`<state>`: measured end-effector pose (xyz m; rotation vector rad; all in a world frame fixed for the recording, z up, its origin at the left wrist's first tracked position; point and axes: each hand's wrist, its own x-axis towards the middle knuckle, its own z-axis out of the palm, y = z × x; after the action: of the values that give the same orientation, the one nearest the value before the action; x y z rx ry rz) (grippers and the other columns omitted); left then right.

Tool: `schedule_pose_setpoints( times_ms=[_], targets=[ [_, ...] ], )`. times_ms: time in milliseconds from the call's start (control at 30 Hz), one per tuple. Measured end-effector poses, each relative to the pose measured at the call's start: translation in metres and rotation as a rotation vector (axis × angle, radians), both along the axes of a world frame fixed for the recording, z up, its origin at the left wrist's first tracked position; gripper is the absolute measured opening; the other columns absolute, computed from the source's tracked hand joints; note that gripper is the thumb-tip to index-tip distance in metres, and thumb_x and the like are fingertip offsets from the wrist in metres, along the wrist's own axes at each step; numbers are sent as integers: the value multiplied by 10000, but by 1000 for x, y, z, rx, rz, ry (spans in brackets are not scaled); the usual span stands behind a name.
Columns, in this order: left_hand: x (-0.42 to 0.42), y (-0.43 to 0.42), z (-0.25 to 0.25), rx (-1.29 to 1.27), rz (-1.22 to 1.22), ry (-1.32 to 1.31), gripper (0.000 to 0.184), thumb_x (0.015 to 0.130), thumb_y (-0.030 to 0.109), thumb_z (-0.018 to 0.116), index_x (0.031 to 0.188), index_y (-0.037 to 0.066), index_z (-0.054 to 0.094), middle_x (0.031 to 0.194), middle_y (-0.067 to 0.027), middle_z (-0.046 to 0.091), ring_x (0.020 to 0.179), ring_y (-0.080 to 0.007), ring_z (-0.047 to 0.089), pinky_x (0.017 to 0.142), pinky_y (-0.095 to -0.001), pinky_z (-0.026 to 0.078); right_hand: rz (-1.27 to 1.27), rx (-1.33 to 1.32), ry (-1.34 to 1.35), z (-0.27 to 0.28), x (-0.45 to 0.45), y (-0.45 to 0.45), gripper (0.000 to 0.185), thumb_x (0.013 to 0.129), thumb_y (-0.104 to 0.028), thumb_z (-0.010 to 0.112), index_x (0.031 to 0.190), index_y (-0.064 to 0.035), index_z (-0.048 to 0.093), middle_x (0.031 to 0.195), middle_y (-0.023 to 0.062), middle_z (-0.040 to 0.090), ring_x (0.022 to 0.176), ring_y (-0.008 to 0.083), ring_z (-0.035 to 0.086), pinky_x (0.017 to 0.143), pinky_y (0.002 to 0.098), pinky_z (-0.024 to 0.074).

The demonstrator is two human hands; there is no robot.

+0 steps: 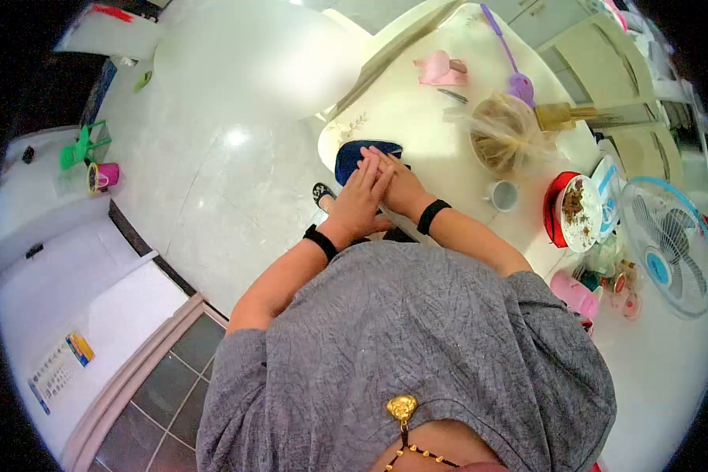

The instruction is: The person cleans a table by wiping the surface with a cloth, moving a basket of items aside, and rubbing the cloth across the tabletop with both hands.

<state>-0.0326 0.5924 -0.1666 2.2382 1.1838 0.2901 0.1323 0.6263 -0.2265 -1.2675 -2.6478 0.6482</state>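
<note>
A dark blue cloth item point(350, 161) lies at the near left corner of the pale table point(433, 118). Over it, my left hand point(360, 197) and my right hand point(401, 185) meet, with their fingers overlapping near the tips. The fingers of both hands look stretched out, and no object shows in them. Whether either hand presses on the blue cloth cannot be made out. Each wrist wears a black band.
On the table are a white mug point(503, 196), a bowl covered in clear plastic point(502, 138), a pink item point(442, 69), a purple swatter point(520, 86) and a plate of food point(580, 212). A fan point(669, 244) stands at the right.
</note>
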Motion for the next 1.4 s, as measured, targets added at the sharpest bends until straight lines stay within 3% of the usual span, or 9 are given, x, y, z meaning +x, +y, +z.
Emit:
schedule_pose_setpoints(
  times_ms=[167,333,467,567,700,800,1000,1333,1400],
  targets=[
    [9,5,-11,23,54,183,1188,639,412,923,1588,85,287,1645,-300,169,1497,-498,254,1212,-582,246,-8,31,16,-1,-2,6,572,1014,-282,491,1546,-92,400,1678,104,250,1550,275,237,1246,455,241],
    [16,29,-23,69,186,216,1074,657,429,905,1567,219,376,1650,-304,153,1498,-546,196,1159,-675,265,8,40,-39,7,-7,24,654,975,-367,538,1549,-89,391,1673,111,261,1555,272,219,1246,479,234],
    [24,46,-6,15,155,362,1031,658,438,901,1547,262,411,1644,-315,154,1484,-572,201,1140,-686,289,15,9,8,-1,-7,33,705,949,-351,584,1570,-110,354,1676,118,246,1553,300,218,1244,489,220],
    [19,55,-4,-83,49,406,1123,605,414,940,1566,292,373,1641,-330,135,1442,-621,238,1089,-697,360,51,-6,-131,10,-11,39,764,922,-400,612,1582,-128,340,1681,110,233,1549,304,217,1240,493,223],
    [16,71,3,-131,7,384,1165,599,400,945,1584,328,329,1632,-341,141,1426,-635,249,1080,-671,409,48,53,-43,-5,-8,43,774,922,-422,606,1583,-116,342,1670,132,266,1543,326,232,1229,510,238],
    [13,78,1,-139,-28,393,1157,616,382,931,1591,346,311,1634,-344,136,1431,-638,237,1104,-647,401,43,-57,-64,1,-8,44,747,937,-395,589,1586,-121,340,1684,118,227,1536,321,241,1226,488,242],
    [11,87,0,-147,-57,381,1097,645,391,904,1582,342,335,1633,-347,150,1414,-661,244,1111,-659,384,40,-8,-21,-9,-10,50,790,900,-438,624,1569,-111,362,1675,140,255,1538,339,245,1220,528,255],
    [12,119,-17,-61,15,399,1024,679,570,853,1561,352,380,1637,-334,168,1425,-658,238,1140,-641,350,-3,88,-7,-5,-12,87,777,917,-399,608,1576,-86,340,1660,130,296,1531,300,273,1241,486,224],
    [12,117,-18,-63,56,340,1054,644,441,910,1559,365,393,1660,-279,168,1461,-607,214,1143,-648,339,5,32,-32,6,-11,89,792,924,-406,607,1584,-80,314,1658,126,295,1531,295,268,1246,480,208]
  ],
)
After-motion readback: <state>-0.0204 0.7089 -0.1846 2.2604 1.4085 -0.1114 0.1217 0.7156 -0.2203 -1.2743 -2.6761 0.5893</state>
